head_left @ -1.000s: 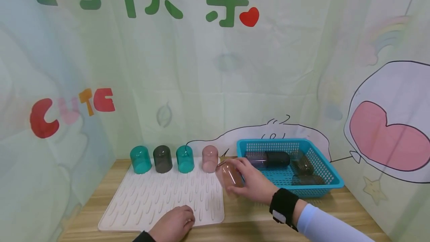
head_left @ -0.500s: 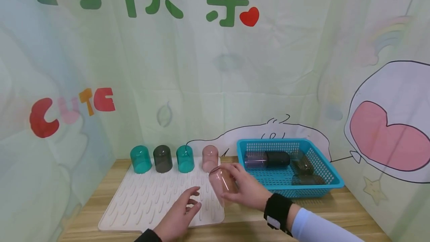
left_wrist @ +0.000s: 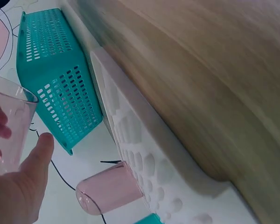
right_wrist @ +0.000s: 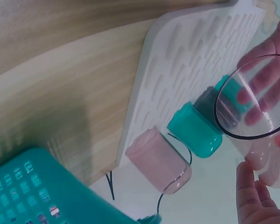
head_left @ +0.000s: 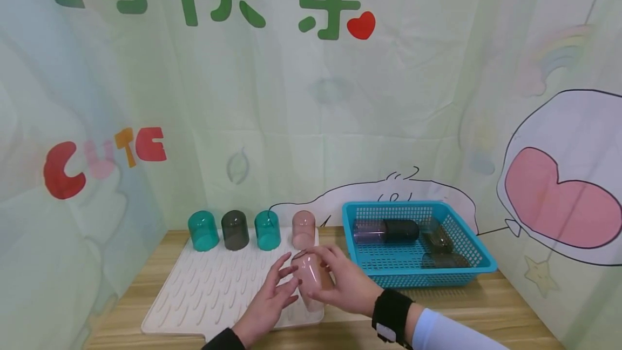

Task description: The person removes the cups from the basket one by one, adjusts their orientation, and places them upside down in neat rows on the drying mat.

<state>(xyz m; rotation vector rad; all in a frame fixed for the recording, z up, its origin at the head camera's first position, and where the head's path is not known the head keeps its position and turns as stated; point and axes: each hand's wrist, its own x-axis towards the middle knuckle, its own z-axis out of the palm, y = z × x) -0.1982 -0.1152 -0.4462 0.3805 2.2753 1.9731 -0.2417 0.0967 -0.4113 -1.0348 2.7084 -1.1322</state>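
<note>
My right hand (head_left: 347,285) holds a clear pink cup (head_left: 308,274), its fingers and thumb round the cup's right side. The cup tilts, mouth downward, over the near right part of the white ridged mat (head_left: 214,290). In the right wrist view its round rim (right_wrist: 217,112) shows, with fingers visible through the clear wall. My left hand (head_left: 267,304) reaches up on the cup's left side, fingers loosely extended, fingertips right at its wall. Along the mat's back edge, another pink cup (head_left: 303,230) stands upside down beside a teal cup (head_left: 268,230), a dark grey cup (head_left: 235,230) and a second teal cup (head_left: 203,231).
To the right sits a blue perforated basket (head_left: 427,277). In it lie a purple and black cup (head_left: 386,230) and further dark cups (head_left: 444,260). A wooden table (head_left: 379,328) bears everything, with a printed curtain (head_left: 413,96) hanging behind.
The held pink cup has moved left and toward me, from beside the basket to over the mat. My left hand has risen from the mat's near edge to the cup.
</note>
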